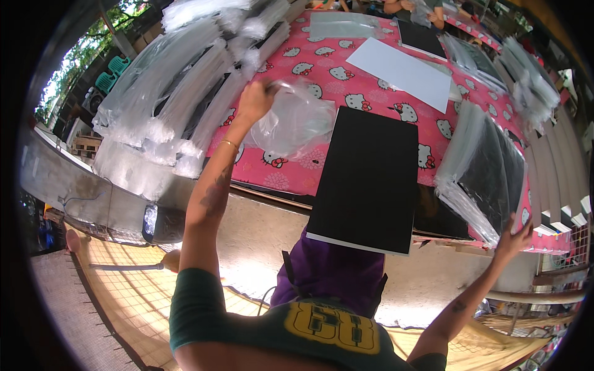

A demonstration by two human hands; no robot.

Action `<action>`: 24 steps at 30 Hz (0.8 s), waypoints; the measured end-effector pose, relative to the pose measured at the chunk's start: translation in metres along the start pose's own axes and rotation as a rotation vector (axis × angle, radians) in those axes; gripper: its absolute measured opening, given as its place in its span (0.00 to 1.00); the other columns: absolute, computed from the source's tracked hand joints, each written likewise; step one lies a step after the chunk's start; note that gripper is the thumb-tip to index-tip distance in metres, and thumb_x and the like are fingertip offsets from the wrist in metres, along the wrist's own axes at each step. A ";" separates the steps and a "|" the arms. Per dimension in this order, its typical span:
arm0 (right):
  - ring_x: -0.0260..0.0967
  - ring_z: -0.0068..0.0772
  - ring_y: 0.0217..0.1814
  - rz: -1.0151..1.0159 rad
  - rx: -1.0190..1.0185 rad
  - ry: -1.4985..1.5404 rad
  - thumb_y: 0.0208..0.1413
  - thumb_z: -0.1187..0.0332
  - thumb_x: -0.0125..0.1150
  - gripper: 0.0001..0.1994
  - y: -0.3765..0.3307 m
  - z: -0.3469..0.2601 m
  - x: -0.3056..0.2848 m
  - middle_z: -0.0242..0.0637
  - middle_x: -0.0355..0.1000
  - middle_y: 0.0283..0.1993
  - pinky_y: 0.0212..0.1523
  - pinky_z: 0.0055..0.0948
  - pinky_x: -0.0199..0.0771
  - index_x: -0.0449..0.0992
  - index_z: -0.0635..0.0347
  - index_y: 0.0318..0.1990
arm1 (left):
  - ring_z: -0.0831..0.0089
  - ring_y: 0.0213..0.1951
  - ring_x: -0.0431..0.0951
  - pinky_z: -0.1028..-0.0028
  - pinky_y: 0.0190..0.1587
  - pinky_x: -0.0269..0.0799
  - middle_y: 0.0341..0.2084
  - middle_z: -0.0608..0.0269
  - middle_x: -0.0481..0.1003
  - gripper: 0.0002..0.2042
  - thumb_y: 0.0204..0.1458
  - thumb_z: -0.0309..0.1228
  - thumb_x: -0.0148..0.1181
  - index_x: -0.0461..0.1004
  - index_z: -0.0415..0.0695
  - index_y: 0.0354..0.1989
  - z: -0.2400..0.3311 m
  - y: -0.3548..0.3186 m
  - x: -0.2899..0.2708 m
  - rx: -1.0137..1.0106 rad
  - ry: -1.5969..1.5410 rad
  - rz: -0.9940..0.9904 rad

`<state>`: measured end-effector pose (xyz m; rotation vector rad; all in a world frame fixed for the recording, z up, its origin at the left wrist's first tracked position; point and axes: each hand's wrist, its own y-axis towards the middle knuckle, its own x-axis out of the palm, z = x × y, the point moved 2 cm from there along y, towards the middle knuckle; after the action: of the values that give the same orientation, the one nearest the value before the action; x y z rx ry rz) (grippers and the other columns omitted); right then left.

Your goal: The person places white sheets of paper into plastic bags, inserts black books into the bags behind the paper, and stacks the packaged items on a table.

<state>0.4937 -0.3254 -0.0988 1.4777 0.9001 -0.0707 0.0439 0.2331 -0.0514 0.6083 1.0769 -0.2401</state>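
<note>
My left hand (pixel 257 102) reaches over the table's left part, its fingers closed on the edge of a crumpled clear plastic bag (pixel 294 120). A flat black board (pixel 368 179) with a white lower edge lies in front of me, its near end jutting past the table edge over my lap. At the right, my right hand (pixel 512 241) rests its spread fingers against the near corner of a stack of black boards in clear plastic sleeves (pixel 486 167). Whether those fingers grip the corner is hard to see.
Tall piles of clear plastic sleeves (pixel 179 80) fill the table's left side. A white sheet (pixel 402 71) and another black board (pixel 421 38) lie farther back on the pink patterned tablecloth (pixel 284 167). Grey boards (pixel 550 167) are stacked far right. Another person's hands (pixel 408 6) show at the back.
</note>
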 end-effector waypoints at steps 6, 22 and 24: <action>0.39 0.63 0.70 -0.782 -0.795 1.179 0.37 0.54 0.73 0.54 -0.035 -0.326 -0.117 0.52 0.45 0.69 0.66 0.48 0.45 0.42 0.59 0.68 | 0.48 0.29 0.76 0.58 0.36 0.70 0.23 0.47 0.75 0.05 0.41 0.25 0.56 0.75 0.38 0.27 0.211 -0.123 -0.052 0.830 -0.442 -0.531; 0.69 0.23 0.32 -1.185 0.628 1.822 0.56 0.57 0.59 0.13 -0.004 -0.302 -0.012 0.27 0.71 0.31 0.37 0.26 0.70 0.76 0.58 0.37 | 0.86 0.23 0.57 0.80 0.25 0.54 0.17 0.78 0.61 0.14 0.54 0.37 0.60 0.72 0.40 0.22 0.073 -0.043 -0.027 0.266 -0.829 -0.465; 0.71 0.26 0.34 -1.206 0.748 1.932 0.57 0.56 0.58 0.13 -0.009 -0.300 -0.007 0.29 0.72 0.32 0.39 0.29 0.72 0.75 0.58 0.38 | 0.86 0.22 0.56 0.80 0.24 0.53 0.17 0.78 0.61 0.14 0.54 0.37 0.60 0.71 0.40 0.22 0.071 -0.034 -0.025 0.228 -0.812 -0.440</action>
<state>0.3422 -0.0704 -0.0546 1.0005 3.5325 0.2211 0.0696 0.1622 -0.0173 0.4015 0.3775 -0.9177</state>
